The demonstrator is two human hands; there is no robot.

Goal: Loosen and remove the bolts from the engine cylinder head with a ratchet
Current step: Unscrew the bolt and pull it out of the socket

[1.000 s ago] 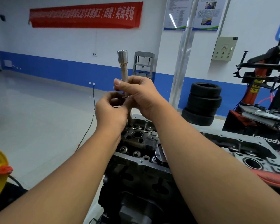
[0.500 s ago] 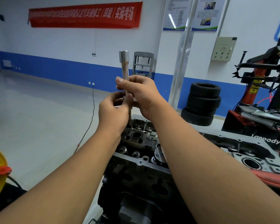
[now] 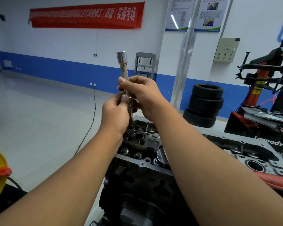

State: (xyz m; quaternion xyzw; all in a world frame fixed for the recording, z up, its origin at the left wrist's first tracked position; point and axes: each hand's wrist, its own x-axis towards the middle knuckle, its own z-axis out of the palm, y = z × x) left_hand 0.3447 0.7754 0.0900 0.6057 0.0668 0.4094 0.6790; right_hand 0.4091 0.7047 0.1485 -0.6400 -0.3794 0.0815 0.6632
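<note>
Steel and upright, the extension bar (image 3: 124, 74) stands over the far left corner of the cylinder head (image 3: 142, 141), its socket end uppermost and its lower end reaching down to a bolt hole there. Whether a bolt is on its tip cannot be told; the left hand hides that stretch. The right hand (image 3: 144, 97) grips the bar about midway, thumb laid along the shaft and fingers curled round it. The left hand (image 3: 116, 111) sits just below and touching the right, fingertips pinching the shaft near a small ring on it. The head lies on the dark engine block (image 3: 137, 185), valve springs and round bores showing along its top. Beyond its right edge stand stacked tyres (image 3: 204, 105) and a red tyre machine (image 3: 265, 88); a red banner (image 3: 87, 15) hangs on the wall.
</note>
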